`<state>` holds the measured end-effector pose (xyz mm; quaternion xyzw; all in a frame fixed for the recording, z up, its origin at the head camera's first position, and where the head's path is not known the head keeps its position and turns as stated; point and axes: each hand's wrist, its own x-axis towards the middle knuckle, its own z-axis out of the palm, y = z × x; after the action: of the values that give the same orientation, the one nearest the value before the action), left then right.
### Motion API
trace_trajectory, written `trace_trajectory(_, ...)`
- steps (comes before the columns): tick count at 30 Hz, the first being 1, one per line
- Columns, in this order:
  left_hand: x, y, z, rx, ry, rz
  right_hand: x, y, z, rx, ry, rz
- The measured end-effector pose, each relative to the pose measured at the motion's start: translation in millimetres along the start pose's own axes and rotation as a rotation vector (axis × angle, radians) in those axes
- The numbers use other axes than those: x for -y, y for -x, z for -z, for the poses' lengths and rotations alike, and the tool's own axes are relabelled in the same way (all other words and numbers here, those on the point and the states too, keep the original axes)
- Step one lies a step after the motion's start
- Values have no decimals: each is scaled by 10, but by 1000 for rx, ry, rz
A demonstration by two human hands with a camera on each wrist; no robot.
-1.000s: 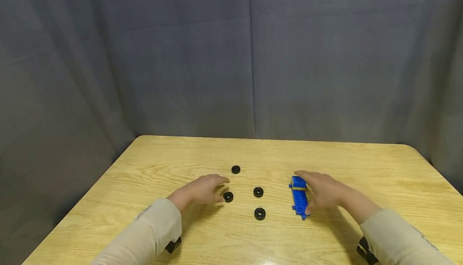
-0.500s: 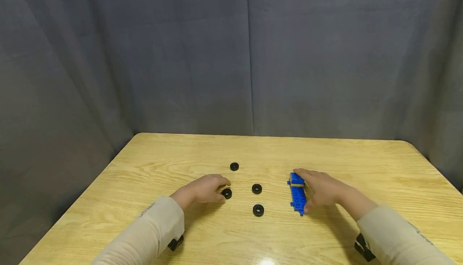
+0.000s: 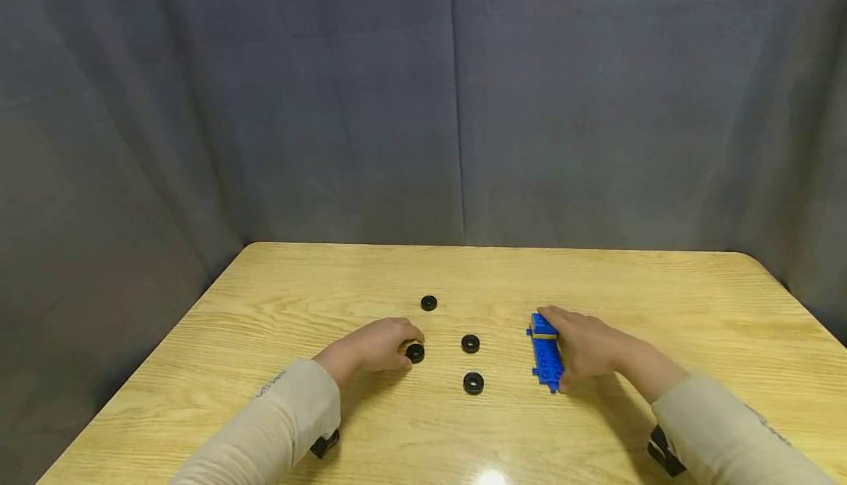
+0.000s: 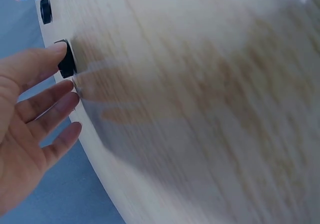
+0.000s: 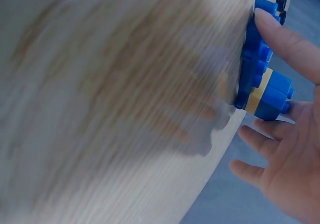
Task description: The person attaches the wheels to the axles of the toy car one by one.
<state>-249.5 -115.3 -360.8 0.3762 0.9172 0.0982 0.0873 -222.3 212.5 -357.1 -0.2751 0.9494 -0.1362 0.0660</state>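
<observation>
Head view, with 12 o'clock at the far edge of the wooden table (image 3: 331,272): the left hand (image 3: 382,345) has its thumb and index finger curved around the left wheel (image 3: 415,353), apparently pinching it. From that wheel, the far wheel (image 3: 429,303) lies between 12 and 1 o'clock, the middle wheel (image 3: 470,344) at 3, the front wheel (image 3: 473,383) at 4, and the blue base (image 3: 548,364) well apart at 3. The right hand (image 3: 589,345) holds the base lengthwise: thumb at its 6 o'clock end, fingertips at its 12 o'clock end.

Step in hand, as judged: grasp the wheel while steadying the base. Grip the wheel at opposite points of its rim, leaving the centre hole uncovered. Apply light, even pressure to the base; leave the 9 o'clock side pegs (image 3: 529,332) unobstructed.

Left wrist view: the thumb contacts the wheel and three fingers are spread below it; the index fingertip is hidden. Right wrist view: the lower fingers fan apart, and the yellow layer (image 5: 259,92) shows its full thickness beneath the blue brick (image 5: 272,97). Only the head view shows all four wheels.
</observation>
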Motion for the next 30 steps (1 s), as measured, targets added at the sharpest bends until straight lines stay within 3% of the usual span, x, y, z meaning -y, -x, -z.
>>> trace_trajectory(8,-29,28,-21,-4,-1,-3,10,-2,-56,54,-50,-57)
trace_trajectory(23,-43,-89,-107,1,-17,-3,-62,40,-103,31,-131,-51)
trace_trajectory(30,-21,-76,-104,6,-16,10,-13,-23,-107,17,-75,-71)
